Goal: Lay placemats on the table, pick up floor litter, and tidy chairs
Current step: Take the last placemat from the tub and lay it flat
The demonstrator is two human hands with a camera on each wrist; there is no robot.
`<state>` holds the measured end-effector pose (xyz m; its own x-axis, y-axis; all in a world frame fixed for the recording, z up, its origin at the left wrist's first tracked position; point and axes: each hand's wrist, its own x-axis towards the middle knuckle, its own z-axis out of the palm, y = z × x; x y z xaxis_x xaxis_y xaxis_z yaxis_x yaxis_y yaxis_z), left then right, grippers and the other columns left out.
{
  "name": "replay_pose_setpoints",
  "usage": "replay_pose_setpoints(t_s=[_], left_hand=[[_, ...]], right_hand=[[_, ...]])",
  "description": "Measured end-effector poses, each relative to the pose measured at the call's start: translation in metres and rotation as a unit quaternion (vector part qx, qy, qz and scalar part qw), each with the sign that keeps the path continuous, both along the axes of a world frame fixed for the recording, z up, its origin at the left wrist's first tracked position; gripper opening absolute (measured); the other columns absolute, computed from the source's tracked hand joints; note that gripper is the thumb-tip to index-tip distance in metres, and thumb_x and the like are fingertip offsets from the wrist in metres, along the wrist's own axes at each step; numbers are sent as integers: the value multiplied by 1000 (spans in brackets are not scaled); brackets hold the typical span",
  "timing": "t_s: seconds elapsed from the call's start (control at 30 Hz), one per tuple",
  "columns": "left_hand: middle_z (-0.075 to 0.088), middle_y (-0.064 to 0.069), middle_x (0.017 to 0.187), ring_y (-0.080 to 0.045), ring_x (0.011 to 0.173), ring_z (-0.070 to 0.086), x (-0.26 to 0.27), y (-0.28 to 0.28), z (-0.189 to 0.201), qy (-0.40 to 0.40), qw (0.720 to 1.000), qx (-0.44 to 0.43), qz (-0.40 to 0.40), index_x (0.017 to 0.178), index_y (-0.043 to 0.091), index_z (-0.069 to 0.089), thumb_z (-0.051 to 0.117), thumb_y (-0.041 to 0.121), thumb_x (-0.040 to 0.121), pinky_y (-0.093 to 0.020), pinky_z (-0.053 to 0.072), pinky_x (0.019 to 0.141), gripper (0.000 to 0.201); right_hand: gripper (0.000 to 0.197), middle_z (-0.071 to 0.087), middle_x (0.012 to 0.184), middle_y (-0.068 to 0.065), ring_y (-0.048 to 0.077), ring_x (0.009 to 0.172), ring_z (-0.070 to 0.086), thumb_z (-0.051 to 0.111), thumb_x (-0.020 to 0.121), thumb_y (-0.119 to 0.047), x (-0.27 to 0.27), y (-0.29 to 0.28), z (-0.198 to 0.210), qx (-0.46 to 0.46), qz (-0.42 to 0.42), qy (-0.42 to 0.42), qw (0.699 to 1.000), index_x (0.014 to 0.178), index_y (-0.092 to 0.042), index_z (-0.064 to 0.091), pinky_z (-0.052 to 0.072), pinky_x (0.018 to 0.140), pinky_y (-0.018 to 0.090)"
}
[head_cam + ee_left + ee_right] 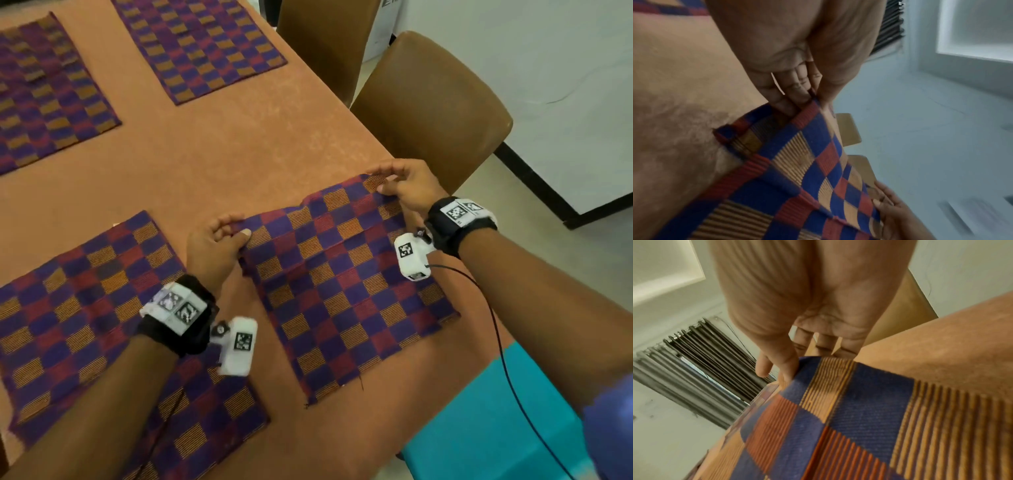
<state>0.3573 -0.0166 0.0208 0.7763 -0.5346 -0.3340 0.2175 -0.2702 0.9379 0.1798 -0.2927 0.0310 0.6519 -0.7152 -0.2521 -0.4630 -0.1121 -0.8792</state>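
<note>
A checkered purple, red and orange placemat [342,284] lies on the orange table [222,150] near its right edge. My left hand [219,240] pinches the mat's far left corner [807,107], which is folded up a little. My right hand [397,181] pinches the far right corner [795,369] between thumb and fingers. Three more placemats lie flat: one at the near left [85,308] under my left forearm, one at the far left [44,92], one at the far middle [202,44].
Two brown padded chairs [435,106] [325,37] stand at the table's right side, close to the held mat. A teal seat [496,418] is at the bottom right. A white wall with a black skirting [534,178] is behind the chairs.
</note>
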Motion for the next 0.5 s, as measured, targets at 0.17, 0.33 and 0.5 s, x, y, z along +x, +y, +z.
replay_pose_setpoints(t_s=[0.17,0.33,0.5], left_hand=[[63,1,81,5,72,60,-15,26,4,-161,981,52,-95,95,12,66,64,-8,82,-11,49,68,24],[68,-10,74,-18,69,62,-2,31,-10,83,969,180,-145,78,7,64,64,8,87,-21,50,55,9],[65,-9,71,-22,68,58,43,11,-10,-158,932,281,-164,74,7,62,66,17,82,-31,46,64,14]], right_hand=[[49,75,85,-8,10,85,70,45,75,28,-30,0,-5,39,16,-60,997,90,-11,70,58,71,26],[36,71,98,-1,19,95,64,53,77,10,-34,-2,-21,-74,167,201,963,85,-21,71,54,88,38],[13,64,88,-6,22,85,61,53,77,-21,-12,-9,-11,-212,106,300,924,74,-27,65,51,77,37]])
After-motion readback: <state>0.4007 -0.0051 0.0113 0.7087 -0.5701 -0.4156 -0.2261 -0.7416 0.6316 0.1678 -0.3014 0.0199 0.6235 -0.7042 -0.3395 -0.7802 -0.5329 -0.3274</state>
